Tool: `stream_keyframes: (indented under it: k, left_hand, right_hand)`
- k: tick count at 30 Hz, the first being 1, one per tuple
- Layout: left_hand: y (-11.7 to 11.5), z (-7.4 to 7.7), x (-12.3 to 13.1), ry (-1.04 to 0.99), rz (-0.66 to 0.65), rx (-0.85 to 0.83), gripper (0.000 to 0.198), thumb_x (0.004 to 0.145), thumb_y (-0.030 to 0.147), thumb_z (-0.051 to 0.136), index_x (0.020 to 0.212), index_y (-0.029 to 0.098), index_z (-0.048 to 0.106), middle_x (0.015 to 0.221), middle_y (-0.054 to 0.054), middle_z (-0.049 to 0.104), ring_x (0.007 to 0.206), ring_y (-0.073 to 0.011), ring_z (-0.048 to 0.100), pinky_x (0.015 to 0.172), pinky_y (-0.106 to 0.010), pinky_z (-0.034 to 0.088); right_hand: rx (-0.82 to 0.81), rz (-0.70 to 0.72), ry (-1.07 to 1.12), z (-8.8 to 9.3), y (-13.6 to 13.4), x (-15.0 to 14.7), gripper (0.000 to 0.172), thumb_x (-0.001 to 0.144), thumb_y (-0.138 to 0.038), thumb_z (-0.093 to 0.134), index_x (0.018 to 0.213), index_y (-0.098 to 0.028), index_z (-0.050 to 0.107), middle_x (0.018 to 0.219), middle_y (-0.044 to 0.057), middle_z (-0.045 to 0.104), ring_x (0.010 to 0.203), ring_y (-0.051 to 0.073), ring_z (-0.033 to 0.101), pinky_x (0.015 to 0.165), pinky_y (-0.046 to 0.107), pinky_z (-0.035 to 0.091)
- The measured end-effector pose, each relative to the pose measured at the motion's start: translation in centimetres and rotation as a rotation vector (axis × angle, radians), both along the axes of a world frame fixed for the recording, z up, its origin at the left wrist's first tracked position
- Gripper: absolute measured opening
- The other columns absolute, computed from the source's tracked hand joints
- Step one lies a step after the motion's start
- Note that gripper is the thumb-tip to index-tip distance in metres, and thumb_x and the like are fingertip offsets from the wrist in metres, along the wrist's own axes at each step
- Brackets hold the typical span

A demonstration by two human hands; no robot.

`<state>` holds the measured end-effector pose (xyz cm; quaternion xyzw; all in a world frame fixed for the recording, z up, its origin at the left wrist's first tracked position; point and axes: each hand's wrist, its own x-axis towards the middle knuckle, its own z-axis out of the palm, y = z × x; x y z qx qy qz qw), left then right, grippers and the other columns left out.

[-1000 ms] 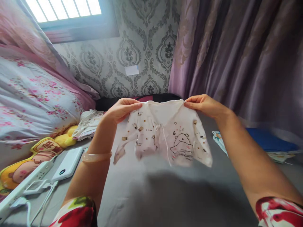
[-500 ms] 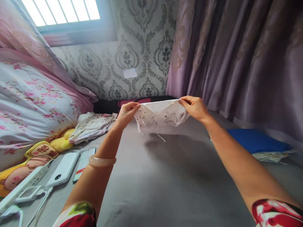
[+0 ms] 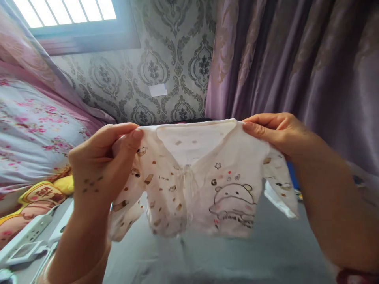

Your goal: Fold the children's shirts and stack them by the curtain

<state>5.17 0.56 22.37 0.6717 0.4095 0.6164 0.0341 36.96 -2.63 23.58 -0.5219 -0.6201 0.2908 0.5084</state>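
Note:
A small white baby shirt [image 3: 204,173] hangs spread out between my two hands, its front facing me. It has a V neck, a tie at the middle, small brown prints on one side and a cartoon animal on the other. My left hand [image 3: 109,157] pinches the shoulder at the left between thumb and fingers. At the other shoulder, my right hand [image 3: 275,132] grips the cloth the same way. Both sleeves droop below my hands. The shirt's lower edge hangs over the grey bed sheet [image 3: 154,260].
At the left lie a white power strip [image 3: 38,225] with cables, a yellow cartoon cushion [image 3: 38,197] and a floral bag-like bundle [image 3: 38,126]. A purple curtain [image 3: 266,59] hangs at the right. Part of a blue cloth [image 3: 292,173] shows behind my right arm.
Both hands have come closer to the camera with the shirt. It now hangs open to view, showing its front and sleeves, and hides the folded clothes behind.

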Motion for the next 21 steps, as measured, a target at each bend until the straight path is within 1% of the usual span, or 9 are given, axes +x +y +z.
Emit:
stream_keyframes:
  k: [2,4,5,7,9,11,13,16,21]
  left_hand:
    - [0.3,-0.2,-0.6,0.077,-0.071,-0.137,0.018,0.078,0.043,0.068,0.086,0.028,0.072,0.059,0.003,0.056,0.049,-0.0107,0.043,0.041,-0.023,0.031]
    - [2.1,-2.0,-0.8,0.212,-0.191,-0.301,0.022,0.08,0.044,0.064,0.082,0.024,0.072,0.064,0.001,0.062,0.055,-0.0123,0.05,0.045,-0.023,0.036]
    - [3.4,-3.6,-0.8,0.311,-0.265,-0.386,0.025,0.082,0.044,0.06,0.081,0.022,0.072,0.068,0.0,0.063,0.06,-0.0131,0.053,0.049,-0.023,0.039]
    - [6.2,-7.9,-0.4,0.416,-0.322,-0.485,0.031,0.086,0.044,0.052,0.081,0.019,0.069,0.067,0.0,0.063,0.06,-0.0129,0.053,0.051,-0.022,0.039]
    - [8.6,-12.7,0.1,0.542,-0.271,-0.538,0.034,0.09,0.041,0.045,0.079,0.017,0.066,0.066,-0.001,0.062,0.062,-0.0135,0.054,0.055,-0.023,0.038]
    - [10.3,-17.1,0.7,0.664,-0.197,-0.551,0.033,0.093,0.038,0.039,0.083,0.019,0.064,0.076,-0.003,0.066,0.071,-0.0156,0.058,0.062,-0.024,0.04]
    - [11.3,-20.3,1.2,0.782,-0.151,-0.563,0.032,0.096,0.037,0.033,0.091,0.021,0.061,0.091,-0.005,0.069,0.083,-0.0179,0.062,0.069,-0.026,0.042]
    - [12.2,-22.3,1.8,0.908,-0.096,-0.614,0.032,0.099,0.037,0.028,0.1,0.024,0.057,0.104,-0.007,0.068,0.094,-0.0195,0.063,0.074,-0.027,0.043]
    - [14.3,-22.5,2.4,1.016,-0.076,-0.63,0.033,0.1,0.036,0.026,0.105,0.022,0.056,0.108,-0.008,0.067,0.097,-0.0205,0.063,0.073,-0.027,0.042]
  right_hand:
    - [-0.118,0.049,-0.008,-0.6,0.2,0.4,0.035,0.075,-0.055,0.07,0.09,-0.024,0.072,0.079,0.006,0.072,0.06,0.018,0.064,0.049,0.029,0.05]
    - [-0.213,0.111,-0.056,-2.5,1.5,0.9,0.036,0.075,-0.055,0.07,0.089,-0.022,0.072,0.076,0.005,0.072,0.06,0.018,0.064,0.051,0.028,0.05]
    - [-0.247,0.141,-0.094,-3.8,2.4,1.2,0.036,0.075,-0.054,0.07,0.088,-0.021,0.073,0.076,0.005,0.072,0.061,0.017,0.064,0.052,0.028,0.05]
    - [-0.233,0.182,-0.198,-7.4,4.5,1.6,0.036,0.078,-0.053,0.065,0.087,-0.019,0.073,0.075,0.003,0.071,0.062,0.017,0.062,0.053,0.026,0.047]
    - [-0.227,0.155,-0.339,-11.5,6.6,1.7,0.035,0.082,-0.05,0.059,0.084,-0.017,0.072,0.075,0.003,0.07,0.066,0.017,0.062,0.057,0.027,0.046]
    - [-0.187,0.058,-0.524,-15.7,8.2,1.6,0.031,0.088,-0.043,0.052,0.085,-0.018,0.07,0.082,0.004,0.071,0.073,0.018,0.063,0.065,0.027,0.045]
    - [-0.195,-0.005,-0.749,-19.2,9.3,1.3,0.029,0.093,-0.037,0.045,0.089,-0.02,0.069,0.088,0.005,0.072,0.079,0.019,0.063,0.069,0.027,0.042]
    - [-0.209,-0.011,-0.972,-22.1,10.2,1.0,0.03,0.098,-0.036,0.038,0.095,-0.022,0.064,0.095,0.006,0.071,0.086,0.02,0.064,0.068,0.027,0.039]
    - [-0.235,-0.015,-1.107,-22.7,11.6,0.9,0.031,0.101,-0.038,0.031,0.1,-0.024,0.059,0.103,0.007,0.069,0.09,0.021,0.064,0.065,0.027,0.035]
